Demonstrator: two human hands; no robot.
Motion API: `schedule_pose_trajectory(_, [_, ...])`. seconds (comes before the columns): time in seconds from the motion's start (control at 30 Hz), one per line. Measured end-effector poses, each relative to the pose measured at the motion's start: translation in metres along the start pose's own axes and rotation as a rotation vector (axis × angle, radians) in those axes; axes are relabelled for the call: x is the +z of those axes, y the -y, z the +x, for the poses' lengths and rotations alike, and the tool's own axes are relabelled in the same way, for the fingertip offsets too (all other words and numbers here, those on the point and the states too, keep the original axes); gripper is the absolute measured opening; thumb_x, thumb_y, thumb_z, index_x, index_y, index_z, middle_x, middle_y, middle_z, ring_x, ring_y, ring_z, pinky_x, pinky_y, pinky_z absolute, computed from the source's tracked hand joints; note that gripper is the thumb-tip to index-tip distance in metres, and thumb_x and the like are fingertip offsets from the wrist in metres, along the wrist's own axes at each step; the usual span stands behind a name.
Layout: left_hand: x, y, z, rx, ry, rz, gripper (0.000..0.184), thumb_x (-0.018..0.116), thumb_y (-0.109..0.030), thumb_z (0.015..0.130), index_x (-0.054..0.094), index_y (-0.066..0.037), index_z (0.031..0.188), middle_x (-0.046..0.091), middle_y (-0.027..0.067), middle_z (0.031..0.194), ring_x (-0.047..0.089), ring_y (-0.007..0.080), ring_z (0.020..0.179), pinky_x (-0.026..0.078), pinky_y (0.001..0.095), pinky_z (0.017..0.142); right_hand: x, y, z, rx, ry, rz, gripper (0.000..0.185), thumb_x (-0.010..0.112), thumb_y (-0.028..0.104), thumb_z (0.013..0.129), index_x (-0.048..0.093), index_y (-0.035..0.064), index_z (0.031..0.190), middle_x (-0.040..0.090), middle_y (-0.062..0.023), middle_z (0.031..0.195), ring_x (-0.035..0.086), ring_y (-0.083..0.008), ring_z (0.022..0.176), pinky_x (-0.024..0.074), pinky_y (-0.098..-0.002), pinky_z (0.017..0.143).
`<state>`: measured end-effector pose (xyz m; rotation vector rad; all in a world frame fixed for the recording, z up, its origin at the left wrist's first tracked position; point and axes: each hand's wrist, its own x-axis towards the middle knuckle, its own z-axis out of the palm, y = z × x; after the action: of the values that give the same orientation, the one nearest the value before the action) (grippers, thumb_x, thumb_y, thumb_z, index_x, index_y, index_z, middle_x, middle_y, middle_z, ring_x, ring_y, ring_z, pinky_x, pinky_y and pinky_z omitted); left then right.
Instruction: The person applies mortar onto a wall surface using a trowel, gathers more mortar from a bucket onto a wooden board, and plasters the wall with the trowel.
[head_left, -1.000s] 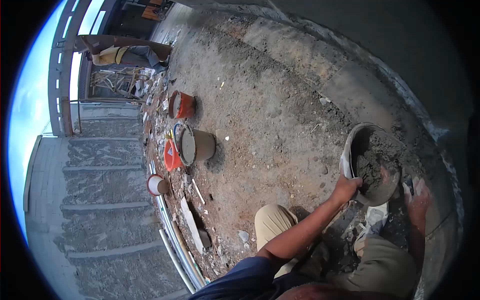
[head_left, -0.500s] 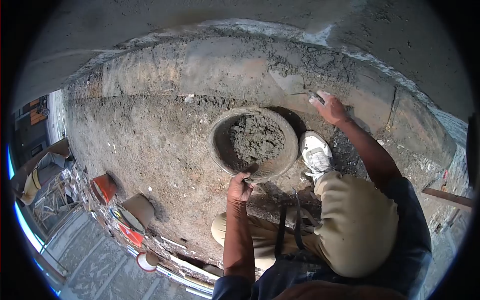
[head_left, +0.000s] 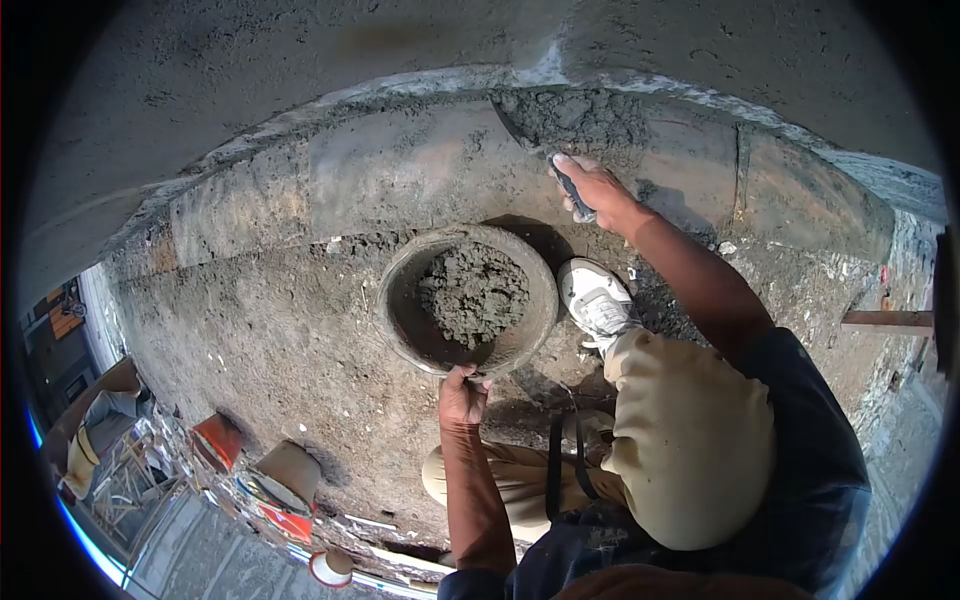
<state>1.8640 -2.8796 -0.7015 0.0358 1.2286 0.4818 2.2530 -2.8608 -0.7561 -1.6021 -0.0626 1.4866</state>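
My left hand (head_left: 463,398) grips the near rim of a round bowl (head_left: 547,312) that stands on the ground. Grey wet mortar (head_left: 474,294) lies in the bowl. My right hand (head_left: 592,190) is closed around the dark handle of a trowel (head_left: 512,124), beyond the bowl and to its right. The trowel's blade is tilted on edge at the left side of a heap of mortar (head_left: 590,118), which lies on the ledge at the foot of the wall.
A plastered wall (head_left: 400,40) rises behind the ledge (head_left: 400,165). My shoe (head_left: 594,298) is just right of the bowl. Buckets (head_left: 288,470) and an orange bucket (head_left: 217,441) stand at lower left. Another person (head_left: 92,440) is at far left. A bar (head_left: 888,322) juts in at right.
The view has swung from the yard toward the wall. My right hand has moved from beside the bowl to the mortar heap, with the trowel now upturned. My left hand stays on the rim.
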Motion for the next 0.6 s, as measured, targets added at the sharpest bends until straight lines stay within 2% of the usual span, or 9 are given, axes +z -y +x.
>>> schedule_pose_trajectory(0.07, [0.006,0.000,-0.002,0.028,0.016,0.037,0.024,0.060,0.000,0.075,0.061,0.000,0.099,0.066,0.0085,0.099,0.066,0.0229,0.086,0.058,0.0338,0.073,-0.029,-0.012,-0.032,0.124,-0.049,0.242,0.042,0.053,0.048,0.094,0.058,0.0090,0.109,0.052,-0.0006,0.066,0.050,-0.0116,0.051,0.0398,-0.0296,0.041])
schedule_pose_trajectory(0.17, [0.034,-0.002,-0.010,0.099,-0.062,0.085,0.028,0.063,-0.002,0.076,0.058,-0.004,0.103,0.063,0.0046,0.087,0.064,0.0183,0.074,0.060,0.0334,0.062,-0.063,-0.024,-0.073,0.144,0.031,0.364,0.042,0.052,0.048,0.094,0.058,0.0102,0.111,0.046,0.0038,0.060,0.045,-0.0072,0.046,0.0343,-0.0250,0.039])
schedule_pose_trajectory(0.2, [0.045,-0.004,-0.013,0.117,-0.060,0.114,0.029,0.063,-0.003,0.076,0.057,-0.005,0.105,0.062,0.0049,0.088,0.064,0.0174,0.074,0.059,0.0312,0.057,-0.076,-0.028,-0.079,0.091,0.053,0.141,0.045,0.053,0.050,0.093,0.057,0.0101,0.114,0.051,0.0015,0.064,0.049,-0.0105,0.050,0.0385,-0.0275,0.043])
schedule_pose_trajectory(0.27, [0.062,-0.009,-0.017,0.143,-0.109,0.202,0.029,0.063,-0.003,0.076,0.057,-0.005,0.104,0.062,0.0050,0.088,0.064,0.0170,0.073,0.059,0.0309,0.057,-0.108,-0.033,-0.090,-0.022,0.099,-0.309,0.052,0.054,0.054,0.091,0.057,0.0097,0.119,0.059,-0.0031,0.071,0.058,-0.0170,0.059,0.0469,-0.0325,0.052])
schedule_pose_trajectory(0.37, [0.090,-0.015,-0.022,0.149,-0.133,0.298,0.030,0.062,-0.002,0.076,0.057,-0.004,0.105,0.062,0.0056,0.090,0.063,0.0169,0.073,0.059,0.0312,0.058,-0.166,-0.074,-0.091,-0.585,-0.152,-1.526,0.059,0.056,0.056,0.088,0.055,0.0107,0.126,0.066,-0.0131,0.101,0.063,-0.0292,0.092,0.0504,-0.0403,0.083])
schedule_pose_trajectory(0.47, [0.098,-0.018,-0.021,0.137,-0.145,0.356,0.027,0.061,-0.001,0.076,0.057,-0.003,0.103,0.062,0.0063,0.090,0.063,0.0177,0.073,0.060,0.0330,0.060,-0.198,-0.047,-0.082,-0.080,-0.049,-1.433,0.067,0.056,0.061,0.085,0.054,0.0130,0.131,0.054,-0.0170,0.132,0.047,-0.0317,0.126,0.0346,-0.0401,0.108])
schedule_pose_trajectory(0.53, [0.107,-0.014,-0.022,0.177,-0.137,0.333,0.018,0.059,-0.002,0.077,0.059,-0.001,0.095,0.062,0.0068,0.088,0.063,0.0187,0.073,0.059,0.0361,0.062,-0.220,-0.030,-0.053,-0.144,-0.048,-1.484,0.067,0.057,0.062,0.083,0.056,0.0138,0.129,0.055,-0.0154,0.131,0.049,-0.0312,0.124,0.0362,-0.0390,0.107])
schedule_pose_trajectory(0.6, [0.109,-0.014,-0.022,0.183,-0.139,0.325,0.017,0.059,-0.001,0.077,0.059,-0.001,0.094,0.062,0.0074,0.088,0.063,0.0193,0.074,0.060,0.0369,0.063,-0.223,-0.024,-0.050,-0.185,-0.051,-1.520,0.067,0.057,0.063,0.082,0.057,0.0139,0.127,0.056,-0.0147,0.129,0.051,-0.0315,0.122,0.0378,-0.0390,0.105])
